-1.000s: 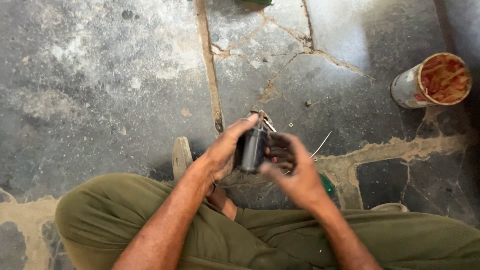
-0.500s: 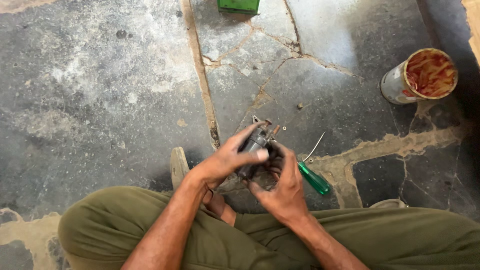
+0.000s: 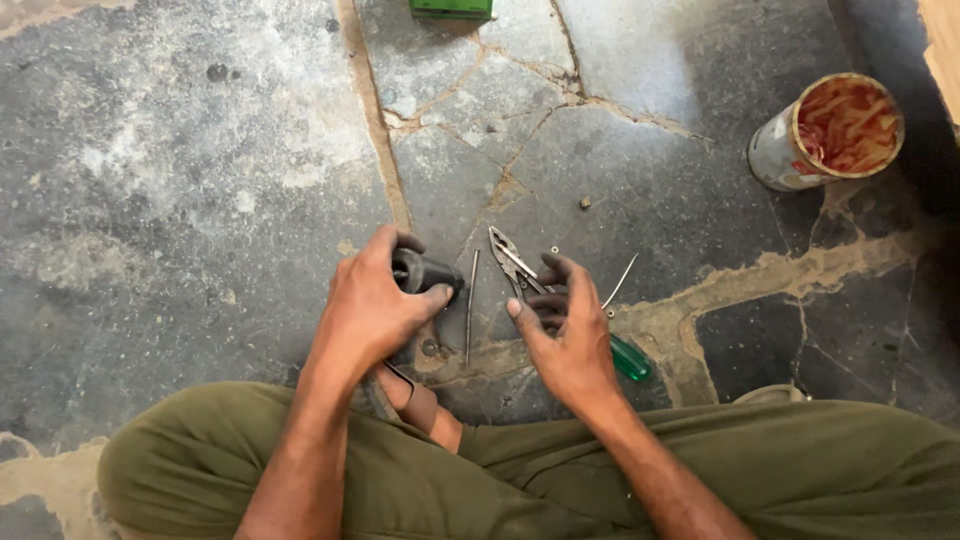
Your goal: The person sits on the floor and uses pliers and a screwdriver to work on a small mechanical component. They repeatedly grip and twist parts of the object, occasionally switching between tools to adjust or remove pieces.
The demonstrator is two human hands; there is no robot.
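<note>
Left hand (image 3: 372,310) clamps dark cylindrical part (image 3: 425,272), low over floor, near knees. Right hand (image 3: 562,335) half-curled over pliers (image 3: 515,265), grip unclear from here. I judge risk: loose rod (image 3: 470,305) and small bits (image 3: 585,202) could roll into floor cracks if hands nudge them.

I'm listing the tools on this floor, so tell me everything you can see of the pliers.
The pliers lie flat on the cracked stone floor, bare grey metal, jaws slightly parted and pointing away from the person. Their handles run back under the right hand, whose fingers curl over them. A thin metal rod lies just to their left, a green-handled screwdriver to their right.
</note>
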